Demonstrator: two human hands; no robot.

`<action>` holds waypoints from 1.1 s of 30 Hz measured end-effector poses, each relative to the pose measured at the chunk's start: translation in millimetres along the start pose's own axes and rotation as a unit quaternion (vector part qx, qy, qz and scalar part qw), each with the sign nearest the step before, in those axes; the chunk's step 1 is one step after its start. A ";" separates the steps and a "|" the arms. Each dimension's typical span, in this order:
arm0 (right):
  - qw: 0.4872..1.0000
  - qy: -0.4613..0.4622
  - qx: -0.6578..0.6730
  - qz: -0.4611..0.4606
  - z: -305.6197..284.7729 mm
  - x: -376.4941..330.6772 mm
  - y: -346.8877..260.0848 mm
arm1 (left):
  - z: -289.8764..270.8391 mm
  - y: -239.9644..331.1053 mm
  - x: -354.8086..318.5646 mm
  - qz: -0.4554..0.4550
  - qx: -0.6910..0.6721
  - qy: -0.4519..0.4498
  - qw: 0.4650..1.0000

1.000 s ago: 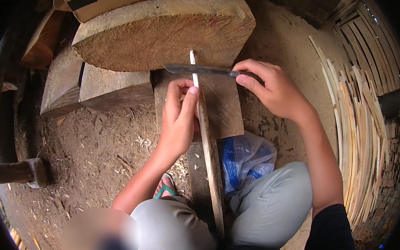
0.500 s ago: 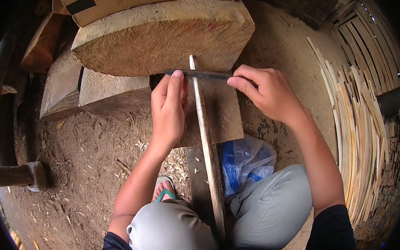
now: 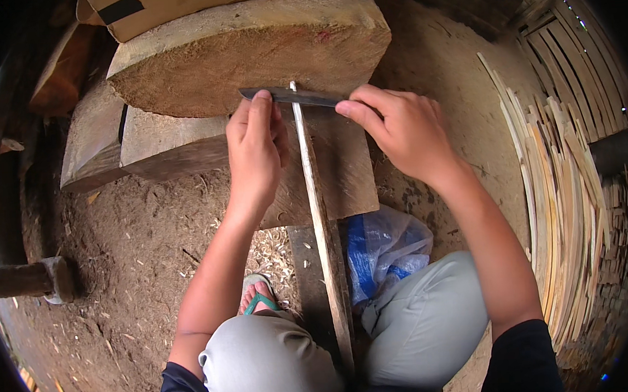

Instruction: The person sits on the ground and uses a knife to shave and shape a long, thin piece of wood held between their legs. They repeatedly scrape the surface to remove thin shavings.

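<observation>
The floor (image 3: 141, 257) here is brown earth with pale shavings (image 3: 275, 259) scattered on it, and to the right I see many thin wooden strips (image 3: 560, 217) lying in a bundle. The person's right hand (image 3: 403, 129) is closed around the handle of a dark knife (image 3: 315, 97), while the left hand (image 3: 254, 138) pinches the blade near its tip, with the thumb on top. The knife crosses the far end of a narrow wooden stick (image 3: 319, 224), which runs from near the thick slab (image 3: 248, 63) down between the person's knees.
</observation>
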State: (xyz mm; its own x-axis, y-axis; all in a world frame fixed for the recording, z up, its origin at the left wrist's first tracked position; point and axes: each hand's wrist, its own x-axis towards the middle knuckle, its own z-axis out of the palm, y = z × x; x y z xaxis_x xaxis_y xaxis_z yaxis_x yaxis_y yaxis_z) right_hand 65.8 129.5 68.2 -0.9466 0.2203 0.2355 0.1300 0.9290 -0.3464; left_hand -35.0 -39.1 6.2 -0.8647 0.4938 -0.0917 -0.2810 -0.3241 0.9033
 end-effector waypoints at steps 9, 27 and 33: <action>0.994 -0.034 0.072 0.075 -5.9 1.9 18.7 | -0.9 -10.3 0.0 0.045 0.016 0.034 0.998; 0.986 -0.050 0.153 0.035 0.3 10.0 51.4 | 1.2 -12.3 11.1 0.094 0.034 0.049 0.994; 0.988 -0.071 0.124 0.058 -3.0 16.7 52.6 | -1.3 -11.9 12.7 0.102 0.036 0.046 0.993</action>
State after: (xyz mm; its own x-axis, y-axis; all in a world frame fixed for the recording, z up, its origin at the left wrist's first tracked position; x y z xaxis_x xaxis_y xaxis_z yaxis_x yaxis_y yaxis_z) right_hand 57.6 183.0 56.6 -0.9635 0.2616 0.0575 0.1810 0.7940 -0.5803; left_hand -43.2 -30.0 -6.3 -0.9358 0.3471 0.0607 -0.0691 -0.3497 0.9343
